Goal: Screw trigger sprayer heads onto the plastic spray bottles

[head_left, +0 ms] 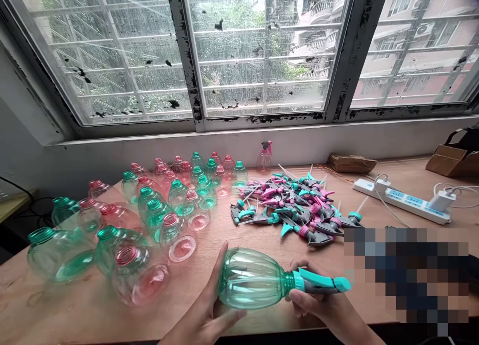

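Note:
A clear green spray bottle (pixel 250 277) lies on its side in the air above the near table edge, its neck pointing right. My left hand (pixel 209 305) is wrapped round its base end. At the neck, my right hand (pixel 314 300) grips the teal and grey trigger sprayer head (pixel 318 281), which sits on the bottle's mouth. A thin dip tube shows through the bottle wall. Whether the collar is fully tightened I cannot tell. Just beyond my hands lies a heap of pink, teal and grey sprayer heads (pixel 288 200) with white tubes.
Several open green and pink bottles (pixel 155 218) stand on the wooden table (pixel 209 325) at left. One pink bottle with a sprayer (pixel 264 158) stands by the wall. A power strip (pixel 404 200), brown package (pixel 352 163) and cardboard box (pixel 454 158) are at right. Part of the right side is pixelated.

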The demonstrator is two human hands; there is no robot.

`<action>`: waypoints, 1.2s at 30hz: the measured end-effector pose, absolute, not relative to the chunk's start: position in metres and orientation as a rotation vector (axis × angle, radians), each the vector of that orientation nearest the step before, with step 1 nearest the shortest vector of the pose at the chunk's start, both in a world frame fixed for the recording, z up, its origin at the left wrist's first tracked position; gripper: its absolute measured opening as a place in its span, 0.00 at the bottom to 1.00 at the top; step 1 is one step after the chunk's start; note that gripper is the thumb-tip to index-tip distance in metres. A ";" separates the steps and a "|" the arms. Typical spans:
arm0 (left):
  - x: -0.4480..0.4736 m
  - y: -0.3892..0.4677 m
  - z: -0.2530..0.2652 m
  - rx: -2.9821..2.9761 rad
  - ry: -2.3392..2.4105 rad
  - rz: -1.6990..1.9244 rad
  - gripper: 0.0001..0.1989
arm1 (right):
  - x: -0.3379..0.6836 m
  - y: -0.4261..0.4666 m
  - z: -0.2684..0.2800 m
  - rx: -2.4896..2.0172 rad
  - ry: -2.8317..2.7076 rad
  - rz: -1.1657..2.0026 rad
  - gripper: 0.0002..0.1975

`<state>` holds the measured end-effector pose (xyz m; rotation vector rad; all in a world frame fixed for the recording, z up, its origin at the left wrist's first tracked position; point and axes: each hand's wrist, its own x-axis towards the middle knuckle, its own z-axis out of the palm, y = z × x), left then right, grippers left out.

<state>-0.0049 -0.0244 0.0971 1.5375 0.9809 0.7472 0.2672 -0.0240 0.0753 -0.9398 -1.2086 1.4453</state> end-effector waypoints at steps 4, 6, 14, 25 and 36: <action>-0.006 -0.024 0.097 1.510 0.964 0.735 0.51 | 0.268 -0.023 0.075 -0.939 -1.252 1.450 0.18; -0.007 -0.023 0.095 1.481 0.958 0.731 0.52 | 0.268 -0.023 0.075 -0.933 -1.253 1.459 0.18; -0.008 -0.023 0.095 1.484 0.953 0.733 0.49 | 0.269 -0.024 0.076 -0.929 -1.242 1.483 0.19; -0.007 -0.023 0.094 1.429 0.921 0.724 0.51 | 0.269 -0.023 0.070 -0.934 -1.248 1.476 0.19; -0.008 -0.024 0.094 1.495 0.931 0.753 0.51 | 0.266 -0.022 0.074 -0.975 -1.222 1.424 0.20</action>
